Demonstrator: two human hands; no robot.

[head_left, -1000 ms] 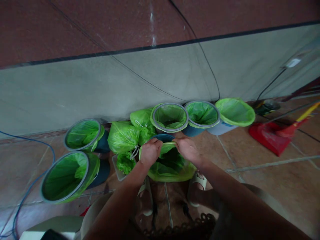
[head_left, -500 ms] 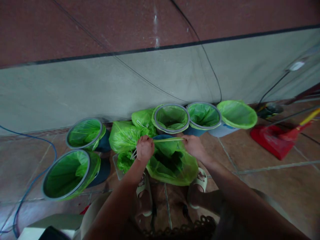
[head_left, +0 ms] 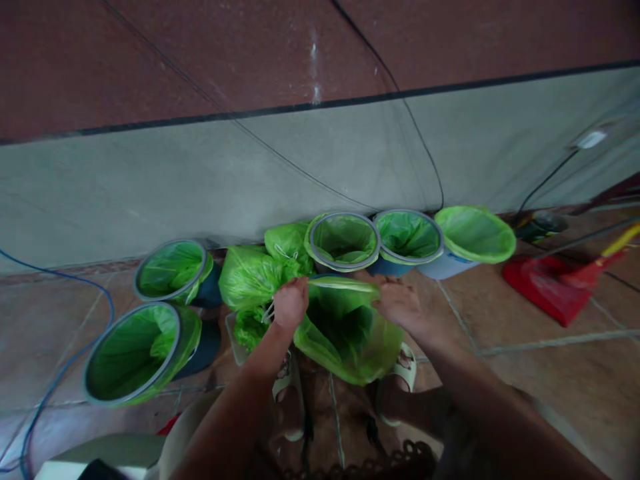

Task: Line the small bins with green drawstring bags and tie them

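Note:
A green plastic bag (head_left: pixel 350 330) hangs open over a dark blue bin just in front of me. My left hand (head_left: pixel 290 301) is closed on the bag's far rim at the left. My right hand (head_left: pixel 397 301) grips the same rim at the right, stretching the edge taut between the two. The bin under the bag is almost wholly hidden by the plastic.
Several bins lined with green bags stand along the grey wall: two at left (head_left: pixel 135 350), three at right (head_left: pixel 407 233). Tied full green bags (head_left: pixel 247 275) lie beside my left hand. A red dustpan (head_left: pixel 543 283) lies far right. Cables run along wall and floor.
My hands have moved apart along the bag's rim, pulling it wider and tighter. The bag's mouth now spreads further toward the right.

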